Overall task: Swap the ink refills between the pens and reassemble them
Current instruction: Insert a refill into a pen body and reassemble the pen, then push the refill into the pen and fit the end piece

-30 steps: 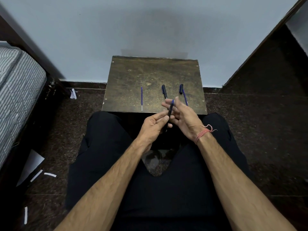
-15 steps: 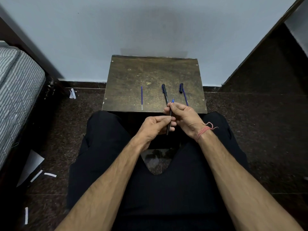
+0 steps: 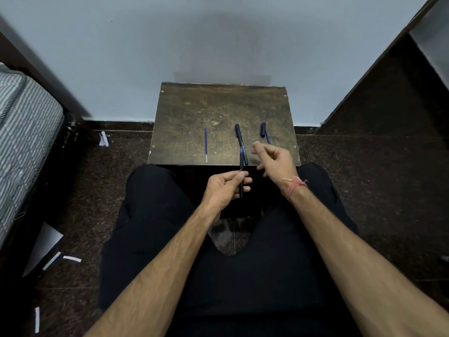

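Observation:
My left hand (image 3: 224, 189) is shut on a black pen barrel (image 3: 241, 166), held nearly upright over my lap with a blue tip showing at its top. Right of it, my right hand (image 3: 275, 160) hovers over the near edge of the small brown table (image 3: 218, 105), fingers loosely curled and nothing visible in them. A loose blue refill (image 3: 205, 144) lies on the table to the left. A second black pen (image 3: 240, 138) lies in the middle, partly behind the held barrel. A dark blue cap (image 3: 263, 129) with a thin blue refill (image 3: 267, 137) beside it lies to the right.
The table stands against a pale wall. A bed with a striped mattress (image 3: 21, 142) is at the left. Paper scraps (image 3: 70, 259) lie on the dark floor at the lower left. My black-clad legs fill the foreground.
My right hand has let go of the pen barrel and moved up and to the right. My left hand keeps holding the barrel, now slightly lower and to the left.

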Demonstrator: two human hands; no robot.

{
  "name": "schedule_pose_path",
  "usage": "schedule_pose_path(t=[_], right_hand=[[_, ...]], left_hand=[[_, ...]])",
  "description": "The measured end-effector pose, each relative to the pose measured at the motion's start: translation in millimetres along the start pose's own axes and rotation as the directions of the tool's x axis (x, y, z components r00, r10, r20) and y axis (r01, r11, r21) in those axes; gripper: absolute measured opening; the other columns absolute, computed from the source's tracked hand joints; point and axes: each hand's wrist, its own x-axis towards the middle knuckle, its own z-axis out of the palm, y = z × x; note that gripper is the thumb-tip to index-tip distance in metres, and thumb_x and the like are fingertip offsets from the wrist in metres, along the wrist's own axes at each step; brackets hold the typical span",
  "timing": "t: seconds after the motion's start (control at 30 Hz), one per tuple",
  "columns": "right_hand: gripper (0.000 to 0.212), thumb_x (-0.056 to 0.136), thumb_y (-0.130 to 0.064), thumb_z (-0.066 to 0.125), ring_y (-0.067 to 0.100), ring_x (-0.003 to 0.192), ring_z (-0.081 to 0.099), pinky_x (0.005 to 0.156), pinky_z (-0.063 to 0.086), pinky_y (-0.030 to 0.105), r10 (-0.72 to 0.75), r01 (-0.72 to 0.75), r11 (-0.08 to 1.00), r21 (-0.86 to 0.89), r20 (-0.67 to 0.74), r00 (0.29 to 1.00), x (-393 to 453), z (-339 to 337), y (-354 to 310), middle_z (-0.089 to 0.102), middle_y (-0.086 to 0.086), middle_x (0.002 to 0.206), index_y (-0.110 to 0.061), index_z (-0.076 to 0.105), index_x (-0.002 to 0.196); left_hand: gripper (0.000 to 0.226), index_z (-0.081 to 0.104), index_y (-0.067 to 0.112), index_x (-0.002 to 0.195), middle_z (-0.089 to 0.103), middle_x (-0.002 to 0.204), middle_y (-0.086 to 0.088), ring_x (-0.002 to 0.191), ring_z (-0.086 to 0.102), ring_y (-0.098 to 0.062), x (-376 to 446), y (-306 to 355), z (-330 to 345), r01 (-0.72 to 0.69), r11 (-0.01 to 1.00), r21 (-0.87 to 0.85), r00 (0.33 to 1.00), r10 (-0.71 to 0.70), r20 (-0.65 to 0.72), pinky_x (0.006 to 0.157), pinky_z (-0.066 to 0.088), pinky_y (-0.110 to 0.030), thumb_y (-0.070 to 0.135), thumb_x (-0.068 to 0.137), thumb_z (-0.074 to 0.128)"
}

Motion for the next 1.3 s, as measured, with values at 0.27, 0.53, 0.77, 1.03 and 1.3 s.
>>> schedule_pose_path(t=[0.27, 0.53, 0.77, 1.03, 1.3], right_hand=[[0.044, 0.106, -0.034, 0.062, 0.024, 0.144, 0.057, 0.12, 0.043, 0.037, -0.215, 0.223, 0.62, -0.752, 0.111, 0.97, 53.9, -33.2, -17.2, 0.06, -0.005, 0.158, -0.024, 0.066, 0.148], [0.036, 0.106, -0.039, 0.062, 0.033, 0.126, 0.051, 0.105, 0.052, 0.047, -0.182, 0.223, 0.446, -0.867, 0.156, 0.971, 73.9, -15.5, -23.1, 0.064, -0.005, 0.15, -0.024, 0.069, 0.139], [0.028, 0.103, -0.038, 0.069, 0.032, 0.119, 0.053, 0.101, 0.051, 0.044, -0.2, 0.282, 0.448, -0.848, 0.213, 0.957, 70.3, -17.2, -23.7, 0.072, 0.001, 0.13, -0.029, 0.077, 0.128], [0.012, 0.1, -0.027, 0.071, 0.027, 0.104, 0.057, 0.083, 0.057, 0.045, -0.27, 0.33, 0.438, -0.836, 0.227, 0.936, 20.1, -13.3, -8.4, 0.076, -0.001, 0.108, -0.029, 0.082, 0.106], [0.024, 0.093, -0.014, 0.084, 0.015, 0.084, 0.077, 0.076, 0.065, 0.03, -0.048, 0.018, 0.967, -0.254, -0.113, 0.992, -10.1, -16.2, -7.6, 0.078, 0.002, 0.098, -0.014, 0.072, 0.115]], left_hand=[[0.029, 0.081, 0.02, 0.126, 0.087, 0.11, 0.005, 0.09, 0.082, -0.006, -2.9, 5.4, -0.5, 0.03, 0.999, -0.031, 1.0, -0.03, -0.003, 0.073, 0.058, -0.015, 0.037, 0.103, 0.077], [0.029, 0.081, 0.02, 0.126, 0.087, 0.111, 0.005, 0.094, 0.081, -0.007, -4.2, 7.0, -7.2, 0.01, 0.998, -0.069, 1.0, -0.011, -0.011, 0.084, 0.059, -0.022, 0.037, 0.103, 0.078], [0.031, 0.081, 0.02, 0.127, 0.087, 0.11, 0.005, 0.095, 0.081, -0.008, -2.9, 7.7, -4.0, 0.02, 0.998, -0.064, 1.0, -0.021, -0.008, 0.088, 0.058, -0.026, 0.037, 0.102, 0.079], [0.031, 0.081, 0.02, 0.129, 0.087, 0.109, 0.006, 0.092, 0.08, -0.006, -2.8, 6.6, -3.6, 0.01, 0.999, -0.042, 1.0, -0.01, -0.005, 0.082, 0.058, -0.022, 0.036, 0.102, 0.079], [0.023, 0.082, 0.018, 0.127, 0.087, 0.11, 0.002, 0.086, 0.077, 0.0, 0.8, -3.4, -4.4, -0.006, 1.0, 0.023, 1.0, 0.005, 0.023, 0.073, 0.059, -0.014, 0.022, 0.104, 0.077]])
